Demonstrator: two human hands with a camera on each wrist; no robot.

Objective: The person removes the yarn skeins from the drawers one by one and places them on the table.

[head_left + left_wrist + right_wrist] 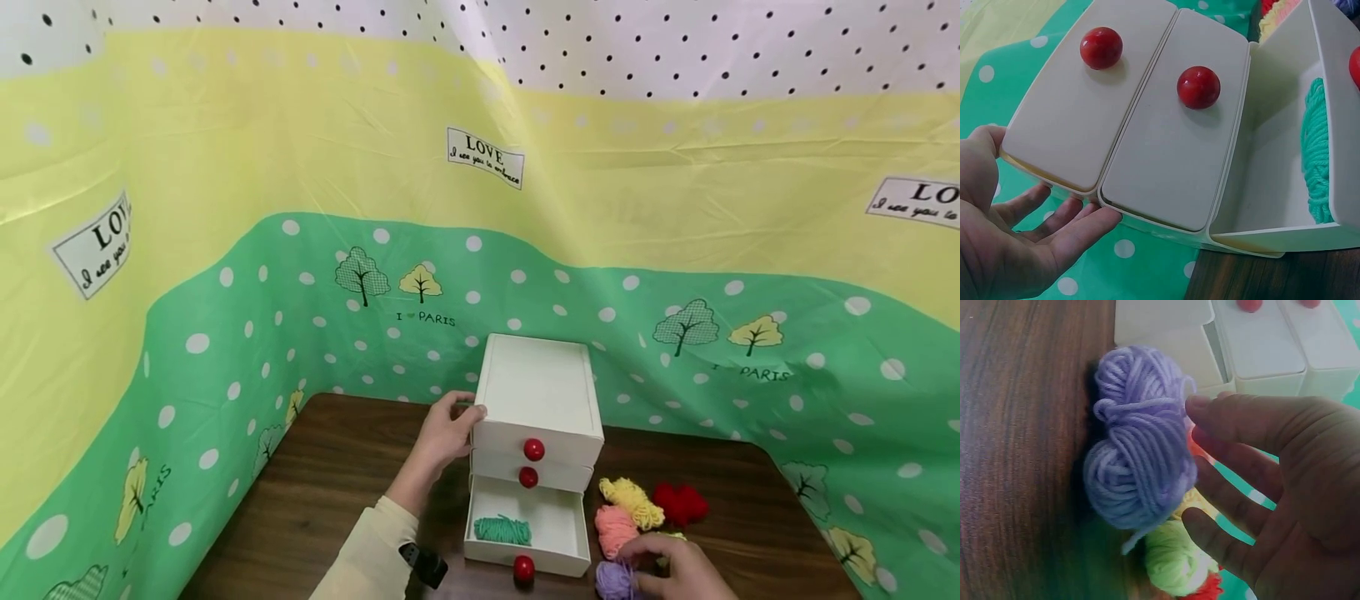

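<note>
A small white drawer cabinet (536, 379) stands on the table with its bottom drawer (551, 521) pulled out. Inside that drawer lies a teal yarn skein (502, 530). My left hand (447, 429) rests against the cabinet's left side, thumb near the top front corner and the other fingers spread along the side. To the right of the drawer, a purple yarn skein (1141, 437) lies on the table. My right hand (1272, 475) is right beside it, thumb and fingers apart, with the fingertips at the skein's edge.
Beyond the purple skein are a pink yarn skein (615, 531), a yellow one (632, 502), a red one (680, 504) and a light green one (1175, 556). Red round knobs (533, 450) stick out from the drawer fronts. A patterned curtain (420, 350) hangs behind the wooden table (337, 467).
</note>
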